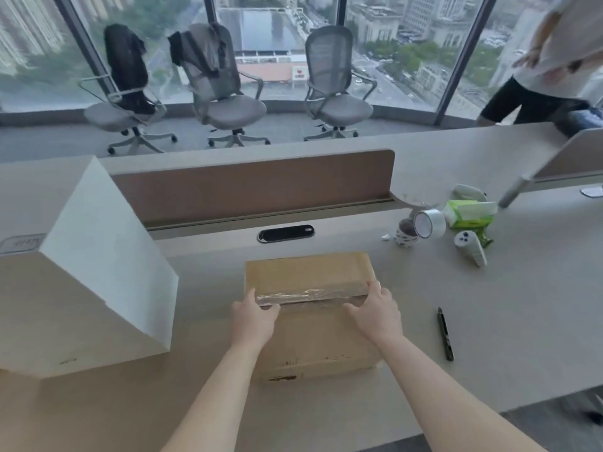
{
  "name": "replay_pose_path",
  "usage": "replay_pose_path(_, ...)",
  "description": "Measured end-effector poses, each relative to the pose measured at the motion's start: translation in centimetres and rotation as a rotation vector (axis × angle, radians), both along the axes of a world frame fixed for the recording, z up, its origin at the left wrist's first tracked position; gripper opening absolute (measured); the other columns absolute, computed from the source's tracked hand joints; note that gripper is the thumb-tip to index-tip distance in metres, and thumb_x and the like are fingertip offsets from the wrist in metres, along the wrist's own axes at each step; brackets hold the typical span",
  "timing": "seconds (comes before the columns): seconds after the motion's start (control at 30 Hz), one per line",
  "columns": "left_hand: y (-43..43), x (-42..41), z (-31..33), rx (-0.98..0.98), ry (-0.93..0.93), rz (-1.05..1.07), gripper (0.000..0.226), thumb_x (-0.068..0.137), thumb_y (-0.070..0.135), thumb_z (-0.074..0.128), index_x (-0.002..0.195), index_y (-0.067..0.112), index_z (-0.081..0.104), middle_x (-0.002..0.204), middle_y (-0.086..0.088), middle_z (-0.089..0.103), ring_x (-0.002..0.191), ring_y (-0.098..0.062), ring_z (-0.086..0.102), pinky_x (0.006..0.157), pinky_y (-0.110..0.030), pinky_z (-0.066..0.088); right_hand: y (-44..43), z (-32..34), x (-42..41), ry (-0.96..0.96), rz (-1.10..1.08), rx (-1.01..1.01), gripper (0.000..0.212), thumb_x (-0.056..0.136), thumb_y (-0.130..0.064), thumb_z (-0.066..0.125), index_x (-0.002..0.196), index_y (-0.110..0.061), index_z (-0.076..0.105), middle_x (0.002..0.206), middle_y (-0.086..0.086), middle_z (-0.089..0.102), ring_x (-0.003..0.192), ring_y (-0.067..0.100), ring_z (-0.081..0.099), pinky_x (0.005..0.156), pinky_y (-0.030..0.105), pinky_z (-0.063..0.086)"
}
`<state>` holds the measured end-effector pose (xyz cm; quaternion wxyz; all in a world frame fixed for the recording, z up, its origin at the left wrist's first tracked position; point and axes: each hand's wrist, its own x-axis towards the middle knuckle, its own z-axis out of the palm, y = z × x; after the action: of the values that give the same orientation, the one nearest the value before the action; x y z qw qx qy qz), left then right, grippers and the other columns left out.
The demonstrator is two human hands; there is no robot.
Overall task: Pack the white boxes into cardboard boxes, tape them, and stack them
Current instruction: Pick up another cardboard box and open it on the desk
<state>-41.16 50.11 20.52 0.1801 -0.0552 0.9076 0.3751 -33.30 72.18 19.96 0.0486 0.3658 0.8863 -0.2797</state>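
A long grey desk (509, 298) stands by big windows. In the middle, near the person, sits a brown cardboard box (310, 340). A strip of clear tape (310, 294) lies across its top. The left hand (254, 318) presses the tape's left end and the right hand (375, 316) presses its right end, with fingers laid out flat. A big white box (81, 275) sits to the left.

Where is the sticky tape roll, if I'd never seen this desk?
On the long pale desk, find the cardboard box in the middle. Beyond its far right corner sits a cluster of things: the tape roll stands on edge between a small patterned cup and a green tissue pack. It is the only shiny ring with a hole.
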Motion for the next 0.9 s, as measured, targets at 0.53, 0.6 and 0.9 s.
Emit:
replay_pose_path(0.53, -0.6, 2.4, -0.4, -0.096, -0.075, 0.104, 0.05, 0.094, 0.038, 0.059, 0.128, 0.003, 0.05, 0.128, -0.014, 0.057, 0.113, -0.033, 0.057, 0.087, -0.038, 0.047, 0.8, -0.7, 1.6, 0.0, -0.042, 0.042, 0.069, 0.091, -0.045, 0.06, 0.14, -0.003, 0.038, 0.137, 0.016, 0.046, 0.127, 0.035, 0.044, 0.103, 0.043, 0.039)
replay_pose_path(0.6, -0.3, 2.9, 0.0, -0.079, -0.079, 0.115, 0.051, 0.094, 0.037, 0.059, 0.131, 0.003, 0.047, 0.129, -0.013, 0.056, 0.114, -0.033, 0.056, 0.085, -0.035, 0.045, 1.0, -0.4, 1.9, 0.019, -0.03, 0.01, 0.063, 0.091, -0.04, 0.059, 0.138, -0.003, 0.039, 0.134, 0.015, 0.048, 0.125, 0.034, 0.046, 0.101, 0.043, 0.04)
replay_pose_path(0.9, -0.2, 5.9, 4.7, -0.066, 0.038, 0.213, 0.051, 0.099, 0.047, 0.046, 0.131, 0.007, 0.044, 0.121, -0.01, 0.059, 0.102, -0.031, 0.057, 0.077, -0.033, 0.04, 2.0, 4.9, 4.6, 0.168, -0.059, -0.014, 0.055, 0.099, -0.051, 0.041, 0.131, -0.006, 0.04, 0.126, 0.017, 0.057, 0.113, 0.036, 0.057, 0.08, 0.042, 0.042)
